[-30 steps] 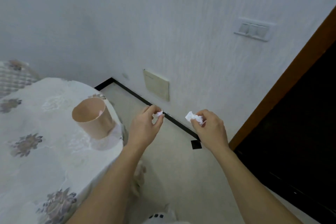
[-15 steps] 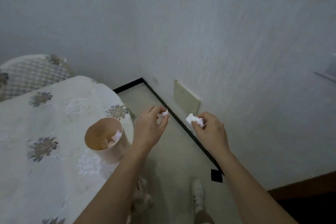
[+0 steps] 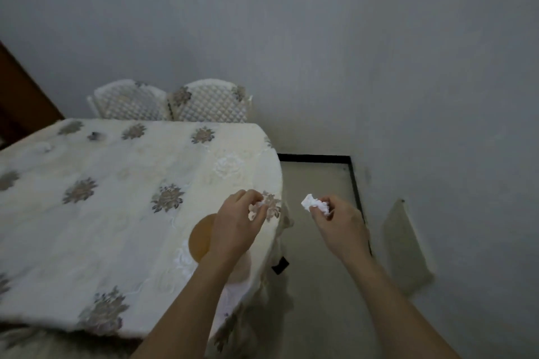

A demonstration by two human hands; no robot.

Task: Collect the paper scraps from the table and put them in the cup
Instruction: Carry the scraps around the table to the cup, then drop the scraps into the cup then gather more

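So at the far left, around 9 o'clock, there's a dark brown wooden edge [image 3: 20, 96], door or frame, hard to say which. Next to it the table [image 3: 96, 221] fills most of the left half, covered in a cream cloth with grey-brown flower patches, and there's a small dark blurry thing [image 3: 94, 136] near its far edge at about 10 o'clock, can't make out what it is. Two white quilted chair backs [image 3: 172, 102] stick up behind the table at roughly 11 o'clock, side by side against the grey wall [image 3: 350, 52]. Moving toward the middle, the cup [image 3: 199, 239] sits on the table close to its right edge, tan coloured, mostly hidden under the left wrist, so I can't see inside it. The left hand [image 3: 236, 227] hangs right above the cup with a small white paper scrap [image 3: 258, 207] pinched between the fingertips, the scrap sitting over the table's edge. Just right of centre, at about 3 o'clock from that hand, the right hand [image 3: 341, 224] is off the table, over the floor [image 3: 318, 315], fingers closed around a bigger crumpled white paper wad [image 3: 313, 203] that pokes out toward the left hand. The two hands are near each other but not touching. A pale flat panel [image 3: 404, 245] leans on the wall at 4 o'clock.
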